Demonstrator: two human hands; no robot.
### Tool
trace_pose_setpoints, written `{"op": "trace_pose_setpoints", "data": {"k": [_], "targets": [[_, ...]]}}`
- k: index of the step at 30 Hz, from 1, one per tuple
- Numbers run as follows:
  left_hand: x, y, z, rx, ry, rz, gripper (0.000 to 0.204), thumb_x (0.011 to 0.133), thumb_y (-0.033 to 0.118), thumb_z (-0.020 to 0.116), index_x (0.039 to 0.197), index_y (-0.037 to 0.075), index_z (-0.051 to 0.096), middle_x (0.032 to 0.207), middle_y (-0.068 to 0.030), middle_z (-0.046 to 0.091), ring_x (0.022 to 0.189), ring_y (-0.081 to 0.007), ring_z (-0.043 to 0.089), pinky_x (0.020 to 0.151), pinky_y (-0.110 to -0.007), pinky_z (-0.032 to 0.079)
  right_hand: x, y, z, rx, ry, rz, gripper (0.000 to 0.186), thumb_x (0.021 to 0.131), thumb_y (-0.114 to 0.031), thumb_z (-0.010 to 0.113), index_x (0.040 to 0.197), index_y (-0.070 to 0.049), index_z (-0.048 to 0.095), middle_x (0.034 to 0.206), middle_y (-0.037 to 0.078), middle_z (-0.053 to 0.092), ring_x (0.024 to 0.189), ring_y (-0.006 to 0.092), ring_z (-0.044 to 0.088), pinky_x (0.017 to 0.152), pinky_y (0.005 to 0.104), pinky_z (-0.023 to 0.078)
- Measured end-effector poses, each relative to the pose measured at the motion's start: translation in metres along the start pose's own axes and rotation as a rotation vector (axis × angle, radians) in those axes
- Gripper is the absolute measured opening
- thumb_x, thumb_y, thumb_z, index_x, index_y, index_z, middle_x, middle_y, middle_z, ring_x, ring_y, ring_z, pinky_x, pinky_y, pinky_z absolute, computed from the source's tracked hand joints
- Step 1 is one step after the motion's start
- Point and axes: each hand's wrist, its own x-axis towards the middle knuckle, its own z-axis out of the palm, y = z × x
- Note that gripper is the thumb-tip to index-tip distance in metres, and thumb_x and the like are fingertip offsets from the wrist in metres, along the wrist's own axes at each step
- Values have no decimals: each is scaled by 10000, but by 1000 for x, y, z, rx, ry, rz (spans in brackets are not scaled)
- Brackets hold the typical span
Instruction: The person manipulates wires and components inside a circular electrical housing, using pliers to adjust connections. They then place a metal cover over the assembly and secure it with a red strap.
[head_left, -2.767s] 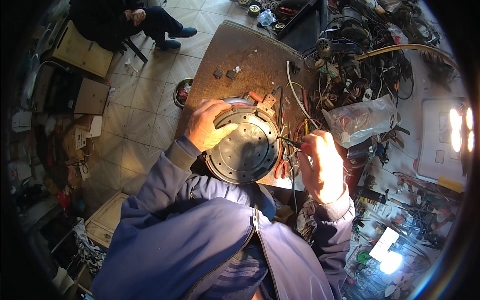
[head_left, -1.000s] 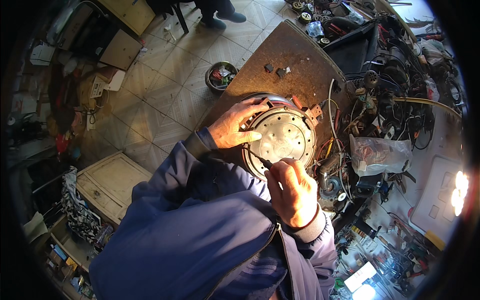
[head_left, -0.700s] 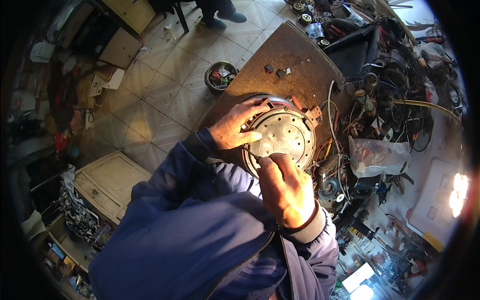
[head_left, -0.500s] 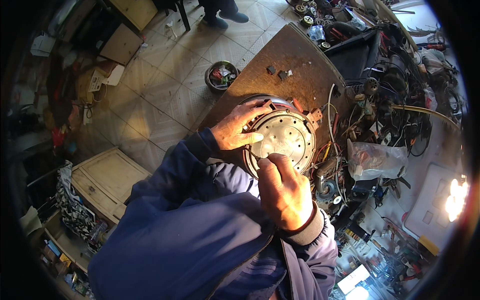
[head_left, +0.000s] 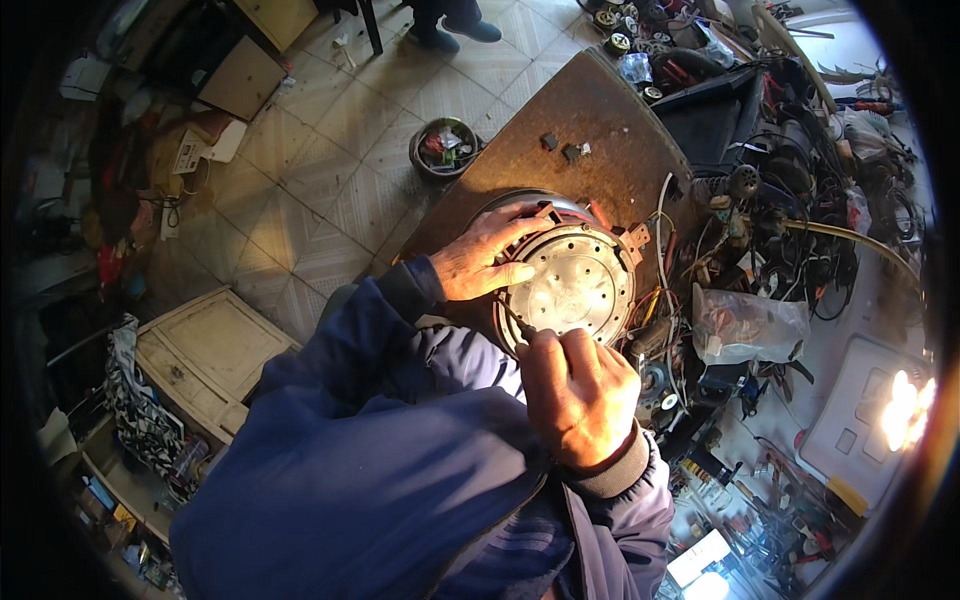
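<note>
A round metal appliance part (head_left: 575,285) with a shiny, hole-dotted plate and a dark rim stands at the near edge of the brown board. My left hand (head_left: 482,258) grips its left side, thumb on the plate and fingers over the rim by a brown bracket. In my closed right hand (head_left: 580,392) is a thin dark-shafted tool that looks like a screwdriver (head_left: 519,324); its handle is hidden in the fist. The shaft points to the rim's lower left, below my left thumb. I cannot tell whether the tip touches a screw.
The brown board (head_left: 590,105) bears small dark pieces (head_left: 571,152). Tangled wires and parts crowd the right, with a clear plastic bag (head_left: 750,325). A bin (head_left: 445,147) stands on the tiled floor. A bright lamp (head_left: 908,410) shines at right; a person's feet (head_left: 455,35) show at the top.
My right hand has shifted slightly right and down and turned, so more of the tool's shaft shows. My left hand keeps its grip on the rim. The whole view has shifted a little.
</note>
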Motion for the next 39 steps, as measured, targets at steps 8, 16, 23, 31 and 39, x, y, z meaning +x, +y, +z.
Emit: {"op": "trace_pose_setpoints", "data": {"k": [8,16,23,31,39], "targets": [[0,1,-2,27,-11,-15,617,946,270,724,1495,96,505,1582,-189,412,1484,-377,368,1228,-485,283,-1,-3,11,14,49,9,155,839,-145,697,946,-63,621,839,83,545,684,238,645,600,381,522],[2,-3,-5,23,-18,28,622,933,251,744,1491,98,515,1586,-189,412,1465,-374,392,1219,-471,302,-2,-9,5,-87,16,100,204,862,-123,724,1015,-34,622,908,130,562,744,273,659,594,369,535],[0,-2,-18,32,-111,12,738,853,261,804,1509,122,495,1599,-226,372,1474,-404,374,1222,-476,305,-4,-14,6,50,45,135,269,790,22,651,1054,3,601,997,172,563,751,311,665,634,389,567],[-17,16,-18,147,-129,-61,1018,651,219,954,1532,167,445,1590,-257,349,1470,-435,368,1199,-503,356,-7,-19,8,-51,-21,256,238,856,-73,781,1045,-45,639,956,152,627,713,329,661,582,381,540],[-20,12,-14,174,-107,-39,1013,672,227,948,1541,174,430,1605,-237,340,1471,-436,365,1197,-508,363,-10,-24,2,-18,-184,298,351,847,-96,776,1158,-44,623,1038,164,613,827,328,668,646,402,554]]}}
